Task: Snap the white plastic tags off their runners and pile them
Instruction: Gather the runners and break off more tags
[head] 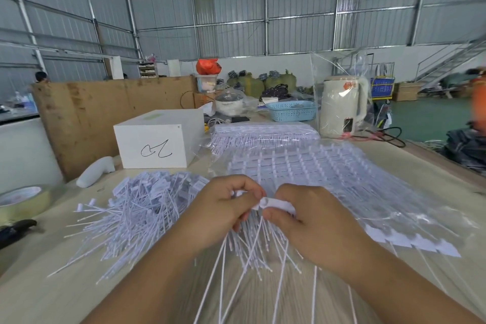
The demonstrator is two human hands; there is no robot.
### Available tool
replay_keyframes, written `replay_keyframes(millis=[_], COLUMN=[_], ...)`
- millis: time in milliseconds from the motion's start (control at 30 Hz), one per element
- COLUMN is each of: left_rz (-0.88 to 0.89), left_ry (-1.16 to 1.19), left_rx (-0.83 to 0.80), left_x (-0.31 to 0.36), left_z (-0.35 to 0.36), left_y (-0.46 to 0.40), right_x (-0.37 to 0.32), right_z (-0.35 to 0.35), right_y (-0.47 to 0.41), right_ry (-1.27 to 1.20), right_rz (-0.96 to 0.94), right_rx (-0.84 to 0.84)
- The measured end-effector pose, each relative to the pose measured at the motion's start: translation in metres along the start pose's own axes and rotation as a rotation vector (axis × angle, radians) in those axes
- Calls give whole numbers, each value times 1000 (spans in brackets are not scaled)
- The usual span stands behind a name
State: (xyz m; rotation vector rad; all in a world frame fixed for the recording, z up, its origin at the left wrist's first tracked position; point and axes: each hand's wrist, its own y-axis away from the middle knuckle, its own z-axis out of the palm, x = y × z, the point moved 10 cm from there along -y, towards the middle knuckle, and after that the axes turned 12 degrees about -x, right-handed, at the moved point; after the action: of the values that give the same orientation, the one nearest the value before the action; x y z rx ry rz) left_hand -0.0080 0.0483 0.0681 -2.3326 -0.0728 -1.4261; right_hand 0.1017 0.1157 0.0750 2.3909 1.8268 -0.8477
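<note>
While the loose tag pile (136, 208) is sitting off to the left, both hands are working a tag strip (273, 205) at the middle of the table (39, 297).
Left hand (223, 208) and right hand (307, 221) are pinching it together, tails dangling toward the camera; uncut sheets (328, 176) are lying just beyond and to the right.

Beside the white box (155, 139), your left hand (223, 208) and right hand (302, 216) hide the tag heads; the tape roll (22, 201) left of it is edge-cropped.
</note>
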Motion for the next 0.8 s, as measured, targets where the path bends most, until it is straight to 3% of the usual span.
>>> replay_keyframes(millis=[133,267,400,500,667,800], left_rz=[36,-9,-148,-203,-101,-24], left_ry=[171,344,563,449,207,215], left_rx=[175,344,562,479,90,25], left_x=[0,-9,-40,-45,-12,1], left_z=[-8,-11,-42,-56,-3,8], left_y=[-1,2,13,14,-2,-2], right_x=[-1,-21,-57,-55,-25,-12], right_z=[-7,-12,-23,-25,-6,6], right_y=[-1,2,20,20,7,-1], right_ry=[-83,103,274,162,-7,-55], right_rz=[-2,-53,-224,-214,-139,-132], right_rx=[118,199,343,315,118,45])
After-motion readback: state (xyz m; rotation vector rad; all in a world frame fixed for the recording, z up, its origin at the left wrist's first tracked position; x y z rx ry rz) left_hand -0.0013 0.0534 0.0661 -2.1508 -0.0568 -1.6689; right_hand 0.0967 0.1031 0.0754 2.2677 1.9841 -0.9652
